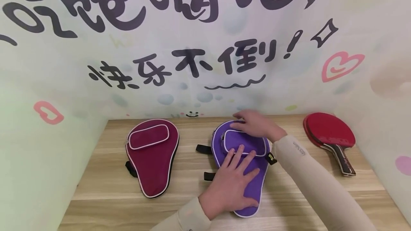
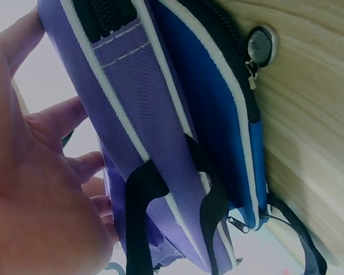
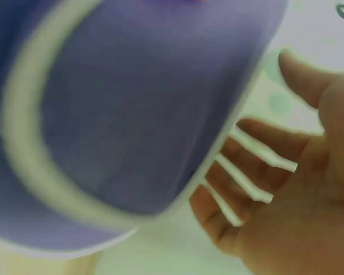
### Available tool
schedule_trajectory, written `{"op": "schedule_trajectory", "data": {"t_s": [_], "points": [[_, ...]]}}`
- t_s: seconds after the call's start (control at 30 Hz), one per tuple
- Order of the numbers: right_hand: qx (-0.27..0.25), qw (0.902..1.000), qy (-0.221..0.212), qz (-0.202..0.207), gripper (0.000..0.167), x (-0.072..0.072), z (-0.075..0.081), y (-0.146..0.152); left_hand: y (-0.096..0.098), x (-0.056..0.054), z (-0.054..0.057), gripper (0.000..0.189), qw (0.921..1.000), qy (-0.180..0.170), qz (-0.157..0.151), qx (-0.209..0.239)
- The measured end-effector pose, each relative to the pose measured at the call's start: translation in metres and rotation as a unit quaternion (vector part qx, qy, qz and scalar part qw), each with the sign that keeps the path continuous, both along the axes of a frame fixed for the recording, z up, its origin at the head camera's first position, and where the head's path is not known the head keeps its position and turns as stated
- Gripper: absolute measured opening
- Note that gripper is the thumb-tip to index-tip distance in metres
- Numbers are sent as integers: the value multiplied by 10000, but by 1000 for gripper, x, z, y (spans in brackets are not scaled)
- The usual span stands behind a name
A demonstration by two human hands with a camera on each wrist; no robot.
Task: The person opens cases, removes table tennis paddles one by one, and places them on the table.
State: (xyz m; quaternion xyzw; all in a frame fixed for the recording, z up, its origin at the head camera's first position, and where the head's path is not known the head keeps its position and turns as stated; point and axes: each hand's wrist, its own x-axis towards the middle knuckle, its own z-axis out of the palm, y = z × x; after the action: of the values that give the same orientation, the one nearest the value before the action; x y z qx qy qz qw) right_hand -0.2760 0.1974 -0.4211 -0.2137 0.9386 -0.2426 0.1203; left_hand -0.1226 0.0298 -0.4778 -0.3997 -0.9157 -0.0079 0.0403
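A purple paddle-shaped case (image 1: 257, 184) with white piping and a front pocket lies on the wooden table. My left hand (image 1: 229, 184) rests on its front with fingers spread, some reaching the pocket. Over the rounded top edge is my right hand (image 1: 257, 126), its fingers extended. In the right wrist view, that hand (image 3: 286, 189) appears beside the blurred pocket (image 3: 137, 114), fingers apart. Seen from the left wrist, the purple case (image 2: 126, 74) sits against a blue zipped case (image 2: 218, 109), which lies on the table side. Black straps (image 2: 140, 212) hang from the side.
To the left lies a maroon paddle case (image 1: 152, 167) with a pocket. A red table tennis bat (image 1: 330, 129) with a dark handle is at the right, by the side wall. Printed walls (image 1: 179, 99) enclose the table's back and sides.
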Motion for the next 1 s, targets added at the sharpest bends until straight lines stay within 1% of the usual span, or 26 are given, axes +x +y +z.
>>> {"op": "schedule_trajectory", "data": {"t_s": [0.07, 0.13, 0.2, 0.27, 0.4, 0.43, 0.5, 0.6, 0.77, 0.93, 1.0], "points": [[97, 9994, -32, 344, 59, -4, 2, -10, 1, 0, -1, 85, 10000, 23, -27, 14], [188, 9982, -185, 532, 59, -7, 3, -19, 2, 1, -1, 85, 10000, 32, -34, -7], [366, 9966, -319, 671, 60, -11, 5, -27, 4, 1, -1, 85, 10000, 18, -11, -80], [629, 9940, -544, 717, 62, -13, 8, -36, 5, 2, -1, 85, 9999, 6, 8, -138], [1192, 9835, -991, 930, 65, -16, 13, -52, 6, 2, -2, 84, 9998, 123, 17, -172], [1263, 9809, -1118, 964, 64, -15, 14, -55, 6, 2, -2, 84, 9997, 207, 9, -159], [1378, 9765, -1222, 1121, 59, -15, 13, -61, 6, 3, -2, 84, 9993, 353, -4, -153], [1540, 9717, -1188, 1343, 52, -15, 11, -70, 5, 3, -2, 83, 9987, 471, 1, -190], [1855, 9641, -1020, 1601, 41, -15, 10, -83, 3, 2, -2, 82, 9986, 467, 32, -259], [1946, 9608, -823, 1798, 33, -14, 11, -88, 1, 1, -3, 79, 9980, 585, 41, -221], [1914, 9614, -704, 1848, 32, -14, 12, -89, 1, 1, -3, 78, 9979, 604, 61, -242]]}}
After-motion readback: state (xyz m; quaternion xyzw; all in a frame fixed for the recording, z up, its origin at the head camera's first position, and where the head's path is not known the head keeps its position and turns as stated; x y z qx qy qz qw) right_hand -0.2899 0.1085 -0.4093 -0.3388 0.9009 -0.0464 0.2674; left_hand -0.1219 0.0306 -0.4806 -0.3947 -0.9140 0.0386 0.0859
